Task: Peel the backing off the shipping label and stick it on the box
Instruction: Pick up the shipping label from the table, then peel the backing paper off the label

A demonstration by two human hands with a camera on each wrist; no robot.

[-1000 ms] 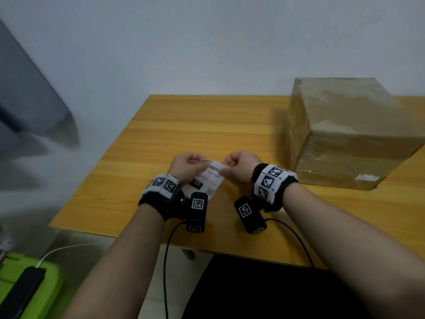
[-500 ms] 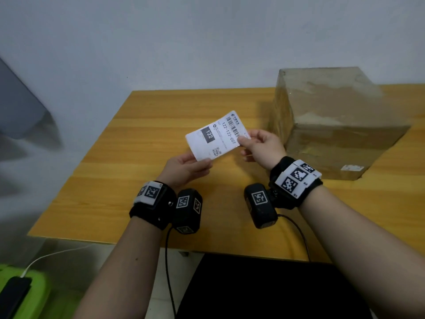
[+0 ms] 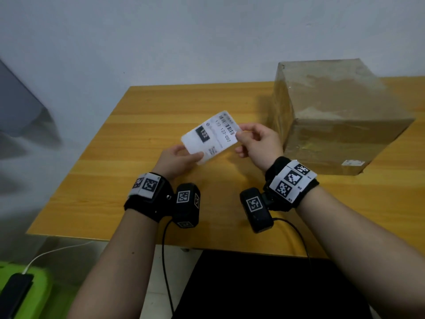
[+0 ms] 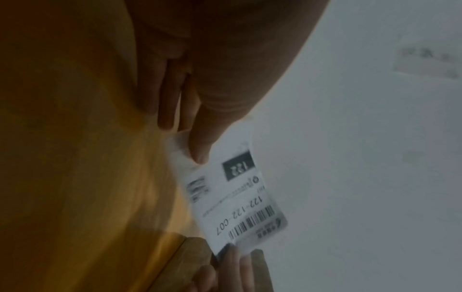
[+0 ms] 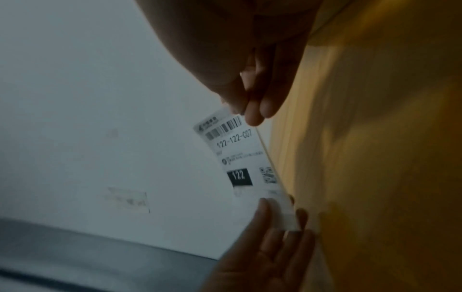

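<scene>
The white shipping label (image 3: 210, 135) with a barcode and a black "122" patch is held printed side up above the table, between both hands. My left hand (image 3: 184, 157) pinches its lower left corner with thumb on top. My right hand (image 3: 249, 137) pinches the barcode corner. The left wrist view shows the label (image 4: 235, 193) under my thumb; the right wrist view shows the label (image 5: 242, 156) slightly curved. The taped cardboard box (image 3: 333, 120) stands on the table just right of my right hand. Whether the backing has separated cannot be told.
The wooden table (image 3: 142, 125) stands against a pale wall. A small white sticker (image 3: 350, 162) sits low on the box's near side. Below the table's left edge lies a green case (image 3: 30, 295) with a dark phone and white cable.
Both hands lifted the label from close to the table edge and turned it face up. Over the last half second it has stayed roughly in place, shifting only slightly.
</scene>
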